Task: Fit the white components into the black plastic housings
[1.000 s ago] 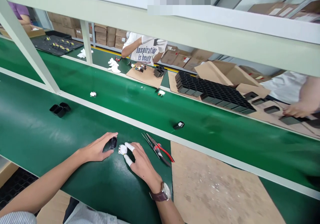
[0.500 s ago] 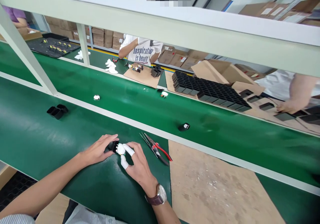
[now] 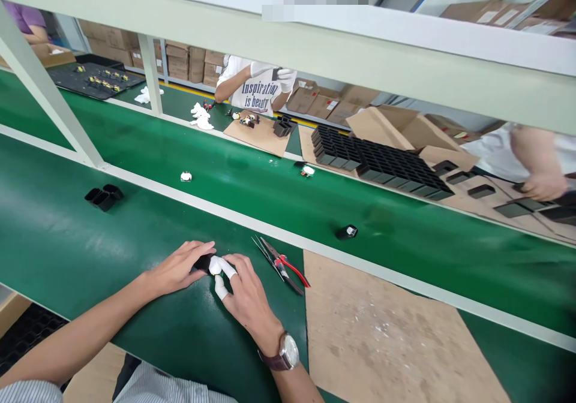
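My left hand (image 3: 182,266) is closed around a small black plastic housing (image 3: 204,262) lying on its side just above the green bench. My right hand (image 3: 245,292), with white finger cots on thumb and forefinger, pinches a white rounded part (image 3: 215,265) at the open end of that housing. Whether the white part sits inside the rim cannot be seen clearly. Right of my right hand lie red-and-black long-nose pliers (image 3: 283,264) and thin metal tweezers (image 3: 265,253). Several black housings (image 3: 104,197) stand together at the left.
A cardboard sheet (image 3: 387,325) covers the bench at right. The green conveyor belt (image 3: 252,184) carries white parts (image 3: 186,176) and a black housing (image 3: 348,231). Rows of black housings (image 3: 382,160) stand across the belt near two co-workers. A white frame post (image 3: 54,85) rises at left.
The white part has moved left, closer against the black housing, with my right hand following. Pieces on the belt have shifted to the right.
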Demonstrator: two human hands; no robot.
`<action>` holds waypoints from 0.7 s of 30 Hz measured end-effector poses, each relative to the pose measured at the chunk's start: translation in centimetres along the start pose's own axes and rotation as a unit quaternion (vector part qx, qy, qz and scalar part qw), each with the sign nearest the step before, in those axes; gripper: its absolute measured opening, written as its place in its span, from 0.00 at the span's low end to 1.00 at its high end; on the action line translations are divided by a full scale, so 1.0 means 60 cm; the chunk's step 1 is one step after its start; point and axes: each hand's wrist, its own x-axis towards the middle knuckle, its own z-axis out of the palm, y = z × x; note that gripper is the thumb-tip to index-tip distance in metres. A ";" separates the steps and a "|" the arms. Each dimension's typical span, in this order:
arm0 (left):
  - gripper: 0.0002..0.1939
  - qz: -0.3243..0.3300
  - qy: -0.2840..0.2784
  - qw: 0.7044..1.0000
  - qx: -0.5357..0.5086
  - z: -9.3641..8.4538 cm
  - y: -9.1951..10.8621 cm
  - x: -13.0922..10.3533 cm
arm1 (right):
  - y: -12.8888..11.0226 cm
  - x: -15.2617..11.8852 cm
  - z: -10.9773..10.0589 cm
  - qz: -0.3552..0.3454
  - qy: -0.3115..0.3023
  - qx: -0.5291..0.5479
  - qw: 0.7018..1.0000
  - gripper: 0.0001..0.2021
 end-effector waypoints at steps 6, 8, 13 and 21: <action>0.37 0.009 0.000 1.000 0.005 0.002 0.002 0.000 | 0.001 -0.002 0.000 0.005 -0.017 -0.003 1.000 0.14; 0.36 0.010 0.000 1.000 0.005 0.002 0.003 0.000 | 0.002 -0.004 0.000 0.006 -0.019 0.001 1.000 0.13; 0.35 0.001 0.002 1.000 -0.004 0.002 0.004 0.001 | 0.005 -0.004 -0.003 0.015 -0.003 0.035 0.999 0.16; 0.36 0.001 -0.004 1.000 -0.010 0.006 -0.002 0.000 | 0.004 -0.004 -0.008 0.020 -0.011 0.031 0.999 0.17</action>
